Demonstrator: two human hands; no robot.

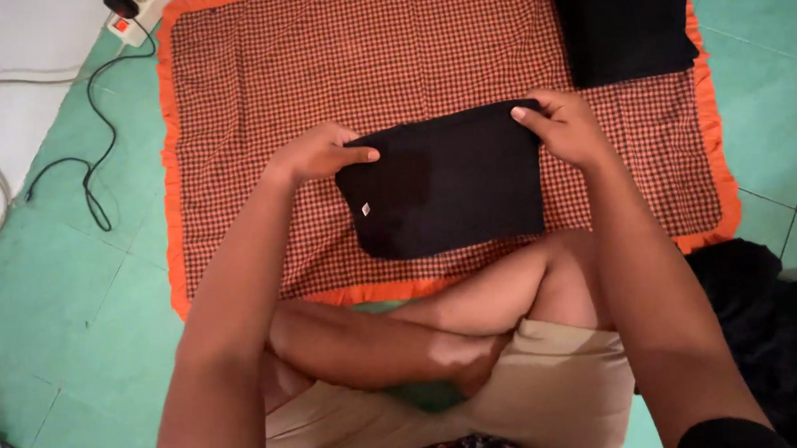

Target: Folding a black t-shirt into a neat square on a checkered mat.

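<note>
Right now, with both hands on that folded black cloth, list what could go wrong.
1. The left hand and right hand pinch only the top corners of the folded black garment, so the lower layers could sag open and undo the fold.
2. The person's knee sits right under its bottom edge and could rumple it.
3. The black stack overhangs the checked mat edge and might slide onto the floor.

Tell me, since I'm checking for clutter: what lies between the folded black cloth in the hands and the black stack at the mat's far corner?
Only bare checked mat separates the folded black cloth from the black stack, in the head view.
</note>
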